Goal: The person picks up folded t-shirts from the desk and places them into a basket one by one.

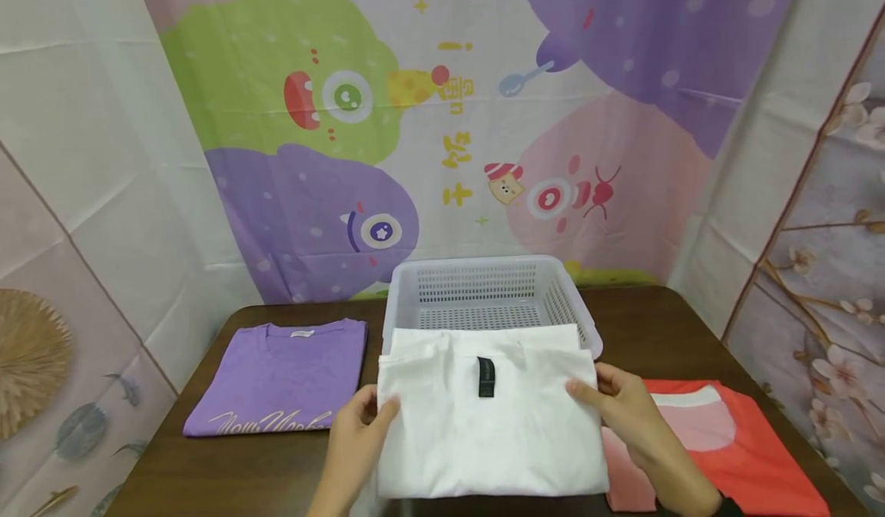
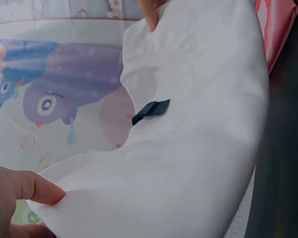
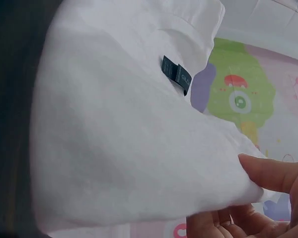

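Observation:
A folded white shirt point(image 1: 491, 440) with a black neck label point(image 1: 486, 377) spans the space between both hands. My left hand point(image 1: 358, 432) pinches its left side near the upper corner, thumb on top. On the opposite side, my right hand point(image 1: 622, 409) grips the shirt the same way, with fingers behind the cloth. In the right wrist view the thumb point(image 3: 270, 172) presses on the white fabric point(image 3: 124, 144) and the other fingers lie beneath. The left wrist view shows the label point(image 2: 151, 110) at the neckline and the left fingers point(image 2: 39, 188) at the cloth's edge.
Behind the shirt stands a white plastic basket point(image 1: 484, 267), its front partly hidden. A folded purple T-shirt point(image 1: 290, 371) lies on the left of the brown table point(image 1: 256, 475). At the right, partly behind the right arm, lies a red and pink garment point(image 1: 754, 440).

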Demonstrator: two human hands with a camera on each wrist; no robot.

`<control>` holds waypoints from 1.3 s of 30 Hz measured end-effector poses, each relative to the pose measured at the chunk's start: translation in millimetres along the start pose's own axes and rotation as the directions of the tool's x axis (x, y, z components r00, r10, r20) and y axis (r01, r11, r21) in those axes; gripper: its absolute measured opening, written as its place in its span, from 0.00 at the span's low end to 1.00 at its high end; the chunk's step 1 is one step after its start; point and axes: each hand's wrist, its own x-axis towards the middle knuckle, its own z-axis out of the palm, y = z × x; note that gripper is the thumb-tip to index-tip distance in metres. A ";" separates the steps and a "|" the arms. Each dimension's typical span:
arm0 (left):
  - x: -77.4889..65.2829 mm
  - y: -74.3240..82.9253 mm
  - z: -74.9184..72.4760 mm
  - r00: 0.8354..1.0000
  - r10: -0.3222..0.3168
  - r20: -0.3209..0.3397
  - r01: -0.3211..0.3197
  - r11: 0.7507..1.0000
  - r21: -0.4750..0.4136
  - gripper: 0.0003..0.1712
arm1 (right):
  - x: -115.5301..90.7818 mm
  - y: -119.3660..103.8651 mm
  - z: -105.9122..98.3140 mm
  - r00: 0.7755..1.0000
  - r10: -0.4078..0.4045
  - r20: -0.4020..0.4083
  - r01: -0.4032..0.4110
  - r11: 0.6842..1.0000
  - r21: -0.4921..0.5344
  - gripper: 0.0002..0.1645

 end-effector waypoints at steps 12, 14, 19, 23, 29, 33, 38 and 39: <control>26.4 21.5 -0.9 0.993 0.117 0.009 -0.117 0.993 0.009 0.11 | 15.9 -30.1 -10.1 0.995 -0.079 -0.065 0.073 0.992 -0.102 0.27; 32.4 24.6 0.1 0.991 0.133 0.005 -0.133 0.991 0.023 0.11 | 19.4 -34.9 -11.0 0.992 -0.096 -0.079 0.087 0.990 -0.110 0.26; 49.1 31.2 2.8 0.983 0.183 -0.012 -0.183 0.983 0.031 0.10 | 30.7 -45.5 -13.8 0.985 -0.131 -0.113 0.116 0.985 -0.125 0.25; 61.1 36.2 4.2 0.974 0.223 -0.029 -0.223 0.975 0.019 0.10 | 40.2 -53.5 -14.9 0.978 -0.160 -0.132 0.143 0.981 -0.131 0.26; 76.3 46.2 6.2 0.965 0.257 -0.057 -0.257 0.966 0.007 0.10 | 52.8 -67.8 -16.0 0.963 -0.202 -0.177 0.174 0.971 -0.163 0.26; 84.1 53.4 8.3 0.961 0.268 -0.071 -0.267 0.963 0.030 0.10 | 61.2 -75.6 -17.3 0.952 -0.232 -0.200 0.197 0.964 -0.178 0.25; 97.5 56.6 13.6 0.956 0.274 -0.100 -0.270 0.961 0.052 0.11 | 73.7 -81.2 -17.8 0.937 -0.269 -0.224 0.233 0.957 -0.174 0.24; 100.3 56.8 14.9 0.954 0.281 -0.108 -0.277 0.960 0.051 0.11 | 76.9 -81.6 -17.7 0.933 -0.276 -0.231 0.241 0.956 -0.170 0.24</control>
